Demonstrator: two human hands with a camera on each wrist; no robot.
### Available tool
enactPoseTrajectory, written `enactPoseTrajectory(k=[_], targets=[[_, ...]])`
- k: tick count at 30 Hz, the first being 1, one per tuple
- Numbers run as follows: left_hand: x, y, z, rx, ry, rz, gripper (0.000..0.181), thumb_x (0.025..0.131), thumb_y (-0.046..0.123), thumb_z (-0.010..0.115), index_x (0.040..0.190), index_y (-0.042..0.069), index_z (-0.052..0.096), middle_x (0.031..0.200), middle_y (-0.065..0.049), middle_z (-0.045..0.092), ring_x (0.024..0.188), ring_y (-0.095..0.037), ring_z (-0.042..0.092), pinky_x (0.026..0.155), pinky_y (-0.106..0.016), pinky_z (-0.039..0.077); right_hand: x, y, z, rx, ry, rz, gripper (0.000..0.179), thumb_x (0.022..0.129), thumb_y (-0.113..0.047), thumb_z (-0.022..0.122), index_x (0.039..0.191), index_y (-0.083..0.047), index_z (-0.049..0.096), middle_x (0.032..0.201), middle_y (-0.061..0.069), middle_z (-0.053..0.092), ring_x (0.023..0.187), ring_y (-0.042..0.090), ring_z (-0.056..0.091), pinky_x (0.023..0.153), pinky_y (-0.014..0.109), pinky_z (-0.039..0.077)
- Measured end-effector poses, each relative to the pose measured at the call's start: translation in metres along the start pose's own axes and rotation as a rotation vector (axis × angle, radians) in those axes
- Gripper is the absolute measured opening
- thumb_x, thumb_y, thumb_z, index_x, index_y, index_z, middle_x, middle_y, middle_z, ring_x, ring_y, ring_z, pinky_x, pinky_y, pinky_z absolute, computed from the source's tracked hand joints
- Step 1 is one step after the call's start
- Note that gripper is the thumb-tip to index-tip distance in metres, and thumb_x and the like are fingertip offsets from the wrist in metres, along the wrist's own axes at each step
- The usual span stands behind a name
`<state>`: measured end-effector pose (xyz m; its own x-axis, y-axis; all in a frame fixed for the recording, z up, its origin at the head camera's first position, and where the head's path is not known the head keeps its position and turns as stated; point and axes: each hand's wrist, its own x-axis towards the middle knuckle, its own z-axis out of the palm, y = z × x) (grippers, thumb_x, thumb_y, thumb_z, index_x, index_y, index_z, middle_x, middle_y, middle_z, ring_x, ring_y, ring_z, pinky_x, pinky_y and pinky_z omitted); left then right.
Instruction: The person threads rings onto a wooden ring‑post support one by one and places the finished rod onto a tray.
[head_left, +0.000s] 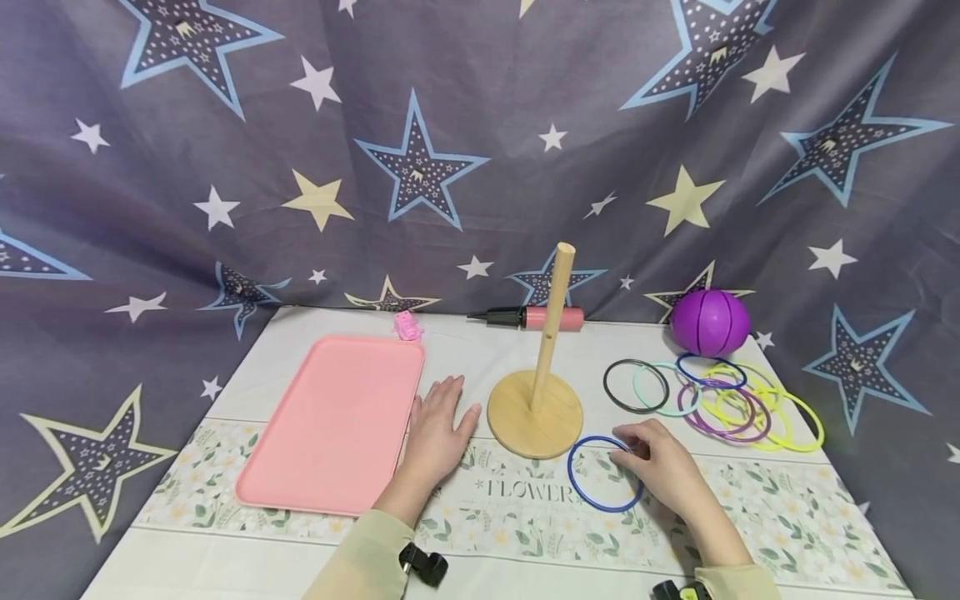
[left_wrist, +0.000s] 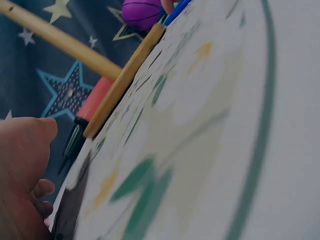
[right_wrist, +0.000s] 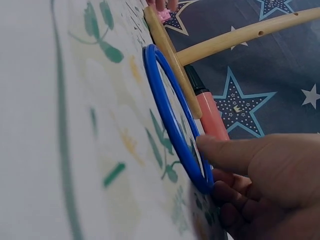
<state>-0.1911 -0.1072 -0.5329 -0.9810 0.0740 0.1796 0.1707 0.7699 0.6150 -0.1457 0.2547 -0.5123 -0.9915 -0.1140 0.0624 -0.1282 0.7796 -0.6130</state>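
Note:
My right hand (head_left: pixel 658 460) pinches the right side of a blue ring (head_left: pixel 572 477), thumb over its inner edge and curled fingers at the outside. In the right wrist view the blue ring (right_wrist: pixel 164 102) lies low over the cloth, close beside the wooden base. That round base (head_left: pixel 510 417) carries an upright wooden peg (head_left: pixel 555 321) with no ring around it. To the left of the base, my left hand (head_left: pixel 437 433) rests palm down with fingers extended, beside the right edge of a pink tray (head_left: pixel 330 425); it holds nothing.
At the right lies an overlapping group of rings: black (head_left: pixel 606 386), turquoise, purple, yellow (head_left: pixel 813 417) and another blue. A purple ball (head_left: pixel 711 323) sits behind them. A red and black hand pump (head_left: pixel 570 318) and a small pink toy (head_left: pixel 407 326) lie along the back by the star-patterned curtain.

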Motion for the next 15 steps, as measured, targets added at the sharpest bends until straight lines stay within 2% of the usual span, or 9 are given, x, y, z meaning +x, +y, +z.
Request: enactPoseTrajectory(k=[3, 8, 15], targets=[[0.000, 0.005, 0.004, -0.001, -0.030, 0.028, 0.066, 0.113, 0.044, 0.060, 0.167, 0.008, 0.046, 0.171, -0.018, 0.045, 0.163, -0.042, 0.031, 0.134, -0.066, 0.006, 0.000, 0.000, 0.000, -0.022, 0.007, 0.011, 0.025, 0.097, -0.017, 0.088, 0.119, -0.009, 0.080, 0.103, 0.001, 0.065, 0.088, 0.015, 0.058, 0.078, 0.036, 0.052], [0.000, 0.012, 0.009, 0.006, -0.046, 0.063, 0.064, 0.113, 0.043, 0.060, 0.166, 0.009, 0.050, 0.168, -0.014, 0.051, 0.162, -0.040, 0.035, 0.134, -0.066, 0.006, 0.001, -0.003, 0.000, -0.049, 0.018, 0.028, 0.009, 0.097, -0.013, 0.086, 0.100, -0.014, 0.077, 0.095, -0.001, 0.063, 0.083, 0.014, 0.058, 0.076, 0.036, 0.050], [0.000, 0.013, 0.013, 0.039, -0.063, 0.071, 0.060, 0.113, 0.043, 0.060, 0.163, 0.010, 0.054, 0.165, -0.010, 0.056, 0.160, -0.037, 0.040, 0.134, -0.065, 0.006, -0.001, -0.005, -0.001, -0.124, 0.001, 0.010, 0.007, 0.101, -0.016, 0.080, 0.096, -0.016, 0.075, 0.092, -0.002, 0.061, 0.079, 0.015, 0.054, 0.071, 0.038, 0.048]])
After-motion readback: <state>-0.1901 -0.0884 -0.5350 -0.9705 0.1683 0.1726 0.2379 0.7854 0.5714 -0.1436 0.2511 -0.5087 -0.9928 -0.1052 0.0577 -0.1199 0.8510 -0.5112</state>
